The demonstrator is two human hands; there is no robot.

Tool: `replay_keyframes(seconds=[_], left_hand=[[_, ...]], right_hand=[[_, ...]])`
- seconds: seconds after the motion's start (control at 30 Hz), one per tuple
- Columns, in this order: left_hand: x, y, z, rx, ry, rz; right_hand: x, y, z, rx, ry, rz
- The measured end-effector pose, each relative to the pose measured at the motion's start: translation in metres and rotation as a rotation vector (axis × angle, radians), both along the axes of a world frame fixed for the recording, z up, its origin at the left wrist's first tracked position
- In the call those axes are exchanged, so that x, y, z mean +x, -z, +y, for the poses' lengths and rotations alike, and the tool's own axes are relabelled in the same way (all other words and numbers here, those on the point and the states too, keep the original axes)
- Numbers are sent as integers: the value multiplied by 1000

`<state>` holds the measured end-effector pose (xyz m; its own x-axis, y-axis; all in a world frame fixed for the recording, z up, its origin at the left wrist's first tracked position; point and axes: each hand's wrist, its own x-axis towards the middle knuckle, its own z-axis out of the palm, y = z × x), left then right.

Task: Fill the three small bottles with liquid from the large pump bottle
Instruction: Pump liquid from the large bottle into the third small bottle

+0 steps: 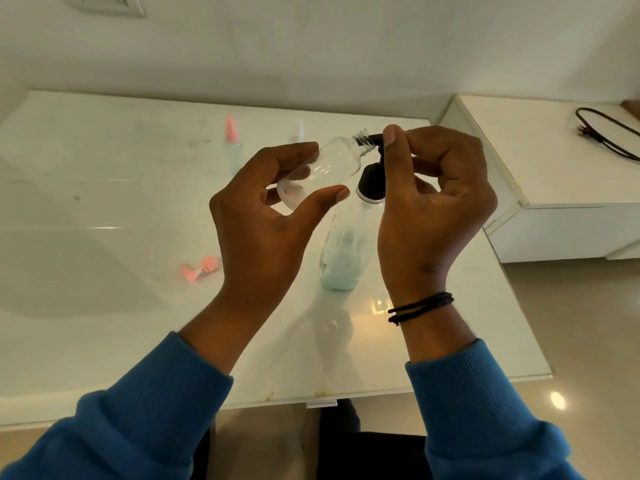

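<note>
Both forearms, in blue ribbed sleeves, rise from the lower corners and converge. The left hand (263,216) is raised palm-inward, thumb and curled fingers pinching a clear small bottle (325,168), tilted with its neck toward the other hand. The right hand (433,202) has fingers curled, thumb tip pressed on a black pump nozzle (375,137) at its fingertips; 2 dark cords circle its wrist

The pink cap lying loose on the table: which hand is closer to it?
Left. The left hand, holding the small clear bottle, is just right of the pink cap; the right hand, at the pump, is farther right.
</note>
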<state>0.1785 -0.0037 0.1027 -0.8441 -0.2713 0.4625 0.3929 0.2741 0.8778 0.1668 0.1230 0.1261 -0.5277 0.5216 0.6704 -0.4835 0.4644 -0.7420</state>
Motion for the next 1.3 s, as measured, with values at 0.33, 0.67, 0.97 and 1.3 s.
replay_keyframes(seconds=[0.33, 0.67, 0.97, 1.3], left_hand=[[1, 9, -12, -74, 92, 70], [1, 7, -17, 61, 87, 37], [1, 14, -19, 12, 112, 90], [3, 11, -19, 35, 106, 72]], right_hand=[[-4, 3, 11, 234, -29, 81], [-6, 3, 8, 343, 41, 121], [-7, 3, 9, 385, 30, 114], [-5, 5, 6, 312, -4, 115]])
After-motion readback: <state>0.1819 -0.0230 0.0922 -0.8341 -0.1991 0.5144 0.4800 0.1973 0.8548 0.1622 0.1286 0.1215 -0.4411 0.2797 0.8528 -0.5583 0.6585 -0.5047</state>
